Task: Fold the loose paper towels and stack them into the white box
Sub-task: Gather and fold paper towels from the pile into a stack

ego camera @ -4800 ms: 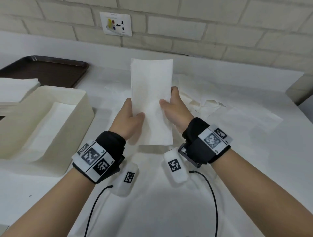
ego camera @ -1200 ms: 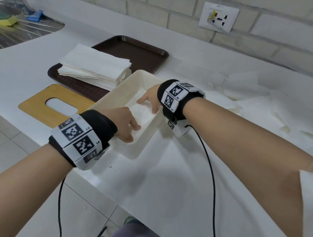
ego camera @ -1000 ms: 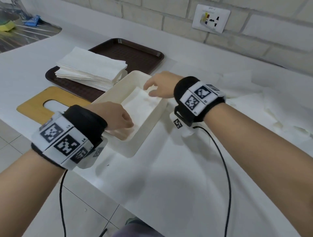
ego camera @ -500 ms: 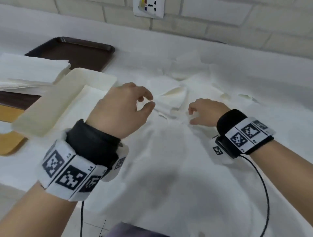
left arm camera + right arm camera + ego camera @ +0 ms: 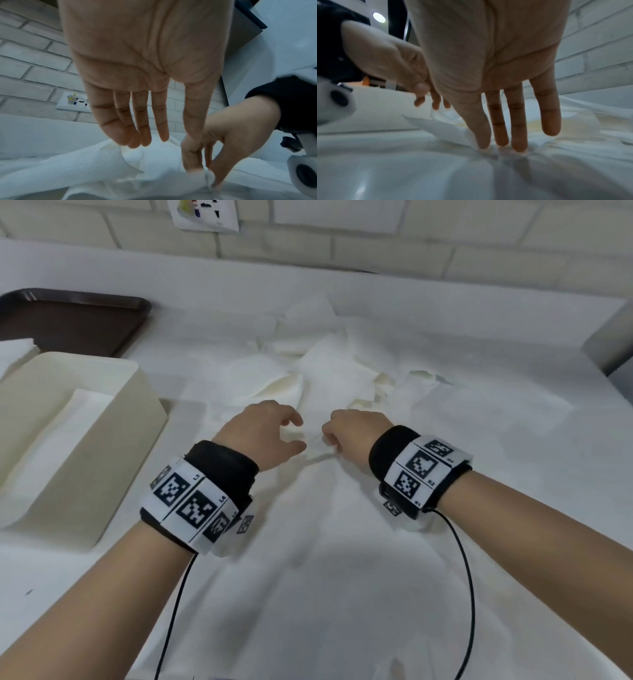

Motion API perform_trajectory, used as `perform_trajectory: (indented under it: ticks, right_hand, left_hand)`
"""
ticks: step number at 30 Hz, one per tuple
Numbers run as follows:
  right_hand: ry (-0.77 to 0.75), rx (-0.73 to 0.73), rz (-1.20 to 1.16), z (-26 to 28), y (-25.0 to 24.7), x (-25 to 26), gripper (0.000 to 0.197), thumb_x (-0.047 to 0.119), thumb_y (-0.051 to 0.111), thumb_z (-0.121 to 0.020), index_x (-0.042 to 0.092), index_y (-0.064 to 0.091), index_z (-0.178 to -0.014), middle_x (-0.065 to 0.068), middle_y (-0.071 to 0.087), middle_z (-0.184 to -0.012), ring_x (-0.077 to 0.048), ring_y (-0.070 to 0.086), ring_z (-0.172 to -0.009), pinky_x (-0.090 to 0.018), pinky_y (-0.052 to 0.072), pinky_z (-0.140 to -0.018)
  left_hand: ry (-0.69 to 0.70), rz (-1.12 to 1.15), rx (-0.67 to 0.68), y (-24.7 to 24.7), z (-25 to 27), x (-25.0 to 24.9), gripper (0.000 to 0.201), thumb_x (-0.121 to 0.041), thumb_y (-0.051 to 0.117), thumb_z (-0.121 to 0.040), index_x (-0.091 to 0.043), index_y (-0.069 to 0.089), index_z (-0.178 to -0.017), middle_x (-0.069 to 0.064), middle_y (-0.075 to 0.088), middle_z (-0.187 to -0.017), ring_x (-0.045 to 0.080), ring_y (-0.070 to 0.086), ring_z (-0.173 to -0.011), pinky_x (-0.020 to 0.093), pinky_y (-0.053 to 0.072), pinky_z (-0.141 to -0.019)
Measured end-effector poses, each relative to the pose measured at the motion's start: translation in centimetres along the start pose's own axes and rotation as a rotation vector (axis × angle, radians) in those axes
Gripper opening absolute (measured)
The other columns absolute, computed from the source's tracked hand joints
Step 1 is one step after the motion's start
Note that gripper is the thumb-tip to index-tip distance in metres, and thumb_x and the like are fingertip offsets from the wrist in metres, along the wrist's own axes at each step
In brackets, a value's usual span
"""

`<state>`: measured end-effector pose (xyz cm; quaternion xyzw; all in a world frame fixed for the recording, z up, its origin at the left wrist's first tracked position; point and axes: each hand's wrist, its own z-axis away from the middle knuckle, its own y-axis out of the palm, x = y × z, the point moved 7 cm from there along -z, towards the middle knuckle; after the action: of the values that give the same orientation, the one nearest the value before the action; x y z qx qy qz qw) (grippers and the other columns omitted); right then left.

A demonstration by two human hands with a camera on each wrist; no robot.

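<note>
— While the white box (image 5: 85, 440) sits at the left of the counter (image 5: 342, 594) with a folded paper towel (image 5: 58, 440) lying flat inside it, where are the two hands?

— Both are over the loose paper towels (image 5: 329, 371), a crumpled white heap spread across the middle of the counter, right of the box. The left hand (image 5: 260, 436) hovers just above the near edge of the heap, fingers straight and relaxed, thumb apart from them, holding nothing. In the left wrist view its fingers (image 5: 123, 121) hang clear of the paper.

— And the right hand?

— The right hand (image 5: 352, 433) is just beside the left, low on the heap. The left wrist view shows its thumb and fingertips (image 5: 193, 155) pinched together on a raised fold of one sheet (image 5: 197, 175) at the near edge. In the right wrist view the fingertips (image 5: 501, 132) press down into the paper; that picture is blurred.

— Are the two hands touching?

— In the head view a small gap lies between them. The wrist views are too close to tell more.

— What else is on the counter?

— A dark brown tray (image 5: 75, 320) at the far left, behind the box, with the corner of a stack of folded towels (image 5: 15, 354) at the frame edge. A wall socket (image 5: 205, 213) is set in the pale brick wall (image 5: 411, 251) beyond. Black wristbands with square coded markers (image 5: 191, 501) wrap both wrists, and a black cable (image 5: 469, 594) trails from each.
</note>
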<state>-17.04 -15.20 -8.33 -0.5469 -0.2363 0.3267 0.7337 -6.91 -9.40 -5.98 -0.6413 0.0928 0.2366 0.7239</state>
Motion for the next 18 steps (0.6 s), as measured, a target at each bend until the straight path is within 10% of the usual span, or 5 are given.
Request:
perform_trajectory:
  ticks: [5, 12, 18]
  right_hand:
    - [-0.038, -0.24, -0.418, 1.2, -3.9, -2.0, 0.007, 0.011, 0.047, -0.09, 0.016, 0.05, -0.086, -0.004, 0.059, -0.101, -0.024, 0.058, -0.096, -0.034, 0.048, -0.084]
    - [-0.077, -0.495, -0.883, 3.1, -7.7, -3.9, 0.02, 0.014, 0.056, -0.09, 0.024, 0.042, -0.081, 0.005, 0.054, -0.086, -0.02, 0.065, -0.074, -0.012, 0.039, -0.054]
    - [-0.074, -0.469, -0.926, 2.3, -7.4, -4.0, 0.024, 0.014, 0.066, -0.082, 0.0, 0.058, -0.099, -0.014, 0.065, -0.093, -0.022, 0.062, -0.065, -0.034, 0.049, -0.072]
  left_hand:
    - [0.084, 0.075, -0.012, -0.2, -0.6, -1.6, 0.058, -0.03, 0.074, -0.075, -0.025, 0.051, -0.128, -0.004, 0.051, -0.127, 0.014, 0.042, -0.12, 0.016, 0.028, -0.086]
    - [0.138, 0.293, -0.337, -3.2, -1.0, -2.2, 0.009, -0.015, 0.058, -0.087, -0.018, 0.06, -0.079, -0.011, 0.052, -0.064, 0.011, 0.049, -0.062, 0.004, 0.034, -0.051]
    - [0.202, 0.631, -0.486, -5.9, -0.8, -2.3, 0.009, -0.013, 0.067, -0.083, -0.021, 0.064, -0.08, -0.016, 0.059, -0.069, -0.011, 0.053, -0.055, 0.004, 0.037, -0.053]
